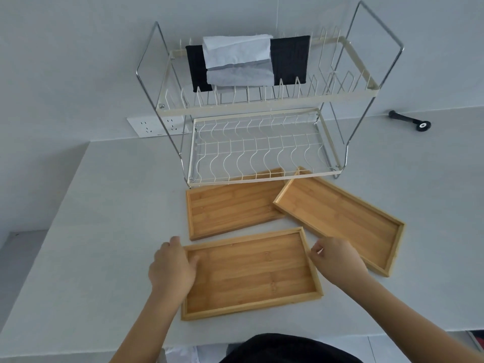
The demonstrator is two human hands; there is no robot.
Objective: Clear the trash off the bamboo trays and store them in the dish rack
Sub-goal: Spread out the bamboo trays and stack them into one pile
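On the pale grey desk (91, 231), in front of the two-tier white wire dish rack (259, 142), lie three flat rectangular bamboo trays. The nearest bamboo tray (251, 275) sits furthest from the rack. The left hand (172, 268) has its grip closed on that tray's left rim, thumb inside. The right hand (337, 260) curls against its right rim; whether it grips cannot be told. The middle tray (233, 208) touches the rack's lower front edge, and the angled right tray (340, 218) overlaps it. Black and white folded cloths (246, 61) hang on the rack's upper tier.
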